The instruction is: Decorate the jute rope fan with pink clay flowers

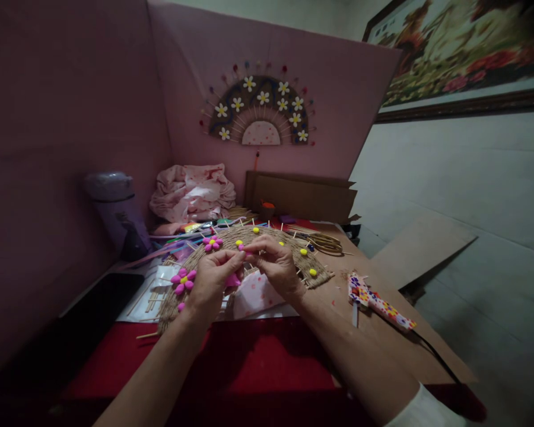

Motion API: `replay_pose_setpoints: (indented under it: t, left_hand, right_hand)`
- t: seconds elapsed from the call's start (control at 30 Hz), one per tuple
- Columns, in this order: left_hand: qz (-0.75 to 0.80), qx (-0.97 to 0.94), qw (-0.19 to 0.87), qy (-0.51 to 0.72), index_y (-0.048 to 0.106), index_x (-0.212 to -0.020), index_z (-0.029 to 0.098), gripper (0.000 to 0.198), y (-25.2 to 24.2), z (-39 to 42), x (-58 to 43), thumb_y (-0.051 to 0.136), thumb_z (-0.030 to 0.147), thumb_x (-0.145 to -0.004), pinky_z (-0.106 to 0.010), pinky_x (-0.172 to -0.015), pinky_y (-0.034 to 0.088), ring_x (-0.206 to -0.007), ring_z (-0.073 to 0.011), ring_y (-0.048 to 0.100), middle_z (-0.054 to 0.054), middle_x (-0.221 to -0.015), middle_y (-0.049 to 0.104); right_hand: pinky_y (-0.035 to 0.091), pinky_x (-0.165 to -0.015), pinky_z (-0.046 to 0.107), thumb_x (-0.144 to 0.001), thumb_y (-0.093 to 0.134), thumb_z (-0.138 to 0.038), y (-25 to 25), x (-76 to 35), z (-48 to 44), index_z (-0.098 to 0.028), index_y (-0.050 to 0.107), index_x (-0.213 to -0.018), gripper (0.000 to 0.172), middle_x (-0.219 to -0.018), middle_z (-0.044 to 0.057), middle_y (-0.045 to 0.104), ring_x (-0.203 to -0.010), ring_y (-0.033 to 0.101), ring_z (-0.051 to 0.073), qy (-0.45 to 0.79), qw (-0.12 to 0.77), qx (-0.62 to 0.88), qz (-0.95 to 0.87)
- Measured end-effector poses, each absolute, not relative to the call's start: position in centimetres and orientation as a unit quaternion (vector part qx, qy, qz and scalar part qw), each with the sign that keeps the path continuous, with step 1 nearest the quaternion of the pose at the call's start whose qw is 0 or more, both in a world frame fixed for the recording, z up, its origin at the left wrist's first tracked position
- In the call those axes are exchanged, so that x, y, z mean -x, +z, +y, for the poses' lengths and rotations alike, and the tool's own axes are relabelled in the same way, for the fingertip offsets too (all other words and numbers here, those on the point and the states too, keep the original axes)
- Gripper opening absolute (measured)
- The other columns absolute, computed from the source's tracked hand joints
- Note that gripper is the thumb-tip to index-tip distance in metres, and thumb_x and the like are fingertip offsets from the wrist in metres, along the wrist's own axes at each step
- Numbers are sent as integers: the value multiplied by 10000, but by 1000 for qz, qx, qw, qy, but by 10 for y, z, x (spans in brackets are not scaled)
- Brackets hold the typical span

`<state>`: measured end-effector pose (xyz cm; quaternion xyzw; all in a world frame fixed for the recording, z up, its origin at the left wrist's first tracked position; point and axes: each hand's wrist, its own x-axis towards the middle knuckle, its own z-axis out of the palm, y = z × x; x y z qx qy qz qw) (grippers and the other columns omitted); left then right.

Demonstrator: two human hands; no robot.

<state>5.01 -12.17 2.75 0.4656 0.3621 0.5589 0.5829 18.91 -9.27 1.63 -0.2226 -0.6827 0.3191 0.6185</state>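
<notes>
A half-round fan craft wound in jute rope (pixel 178 284) lies on the table, with pink flowers (pixel 183 280) and yellow dots (pixel 312 272) stuck on it. My left hand (pixel 213 279) and my right hand (pixel 276 261) meet above its middle. Both pinch at a small pink piece (pixel 244 253) between their fingertips. A pink cone-shaped piece (pixel 232 280) shows under my left hand. A pale dotted half-disc (pixel 256 296) forms the fan's centre, just below my hands.
A glue gun with a flowered pattern (pixel 378 302) lies at the right, its cord trailing off. Scissors (pixel 324 242) rest behind the fan. A purple bottle (pixel 115 207), crumpled cloth (pixel 191 193), cardboard (pixel 300 198) and a finished fan on the pink wall (pixel 260 110) stand at the back.
</notes>
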Motion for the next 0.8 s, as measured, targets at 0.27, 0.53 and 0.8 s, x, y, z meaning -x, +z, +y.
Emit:
replay_pose_setpoints:
  t: [0.27, 0.53, 0.8]
  left_hand:
    - [377, -453, 573, 569, 564, -594, 124, 337, 28, -122, -51, 730, 412, -655, -144, -335, 244, -357, -33, 363, 19, -474, 532]
    - [378, -424, 583, 580, 555, -611, 132, 286, 29, -121, -52, 734, 351, -655, -133, -328, 250, -367, -37, 381, 30, -484, 525]
    - [272, -331, 659, 618, 620, -721, 129, 81, 31, -120, -44, 637, 134, -641, -130, -458, 414, -543, -64, 527, 1, -631, 594]
  right_hand:
    - [451, -701, 286, -741, 705, -251, 15, -189, -93, -226, 691, -780, 49, -803, 12, 577, -790, 547, 143, 287, 616, 222, -699]
    - [408, -539, 240, -783, 653, -290, 13, -189, -96, -179, 642, -787, 111, -701, -3, 579, -582, 495, 96, 302, 590, 291, -690]
    - [350, -386, 195, -751, 667, -343, 14, -190, -91, -177, 635, -854, 199, -594, -44, 534, -440, 437, 59, 420, 627, 272, -597]
